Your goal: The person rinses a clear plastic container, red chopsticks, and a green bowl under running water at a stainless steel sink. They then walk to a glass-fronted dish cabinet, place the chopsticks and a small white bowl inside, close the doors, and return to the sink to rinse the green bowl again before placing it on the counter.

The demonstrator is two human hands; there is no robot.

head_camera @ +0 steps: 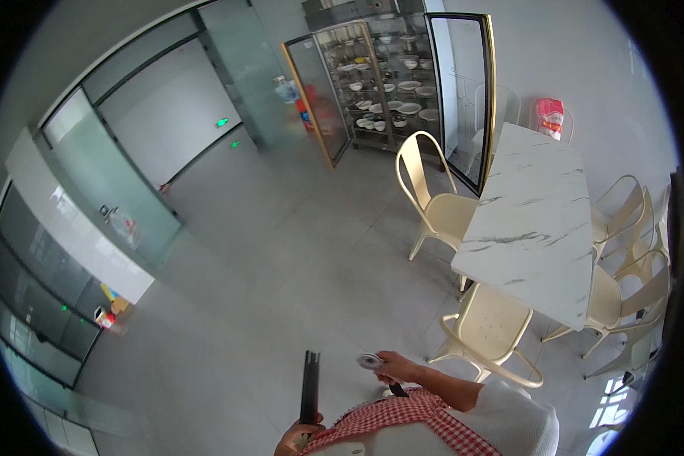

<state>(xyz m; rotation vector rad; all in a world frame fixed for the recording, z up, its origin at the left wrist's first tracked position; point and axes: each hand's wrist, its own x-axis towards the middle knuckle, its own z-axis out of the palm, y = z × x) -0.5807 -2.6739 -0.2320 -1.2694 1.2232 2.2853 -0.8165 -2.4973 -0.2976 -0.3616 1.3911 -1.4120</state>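
My left hand (301, 434), at the bottom edge, is closed around a bundle of long dark sticks (310, 387), perhaps chopsticks, which point away from me. To its right, my right hand (398, 366) grips a small round pale metallic object (369, 361); its exact kind is unclear. A red and white checked apron (387, 413) covers my front below both hands. The two held things are apart over the grey floor.
A marble-patterned table (533, 228) with cream metal chairs (493, 322) stands to the right. Beyond, a dish cabinet (399, 85) holds bowls and plates, its glass doors swung out. Frosted glass panels (114, 165) line the left. A red and white bag (549, 118) rests behind the table.
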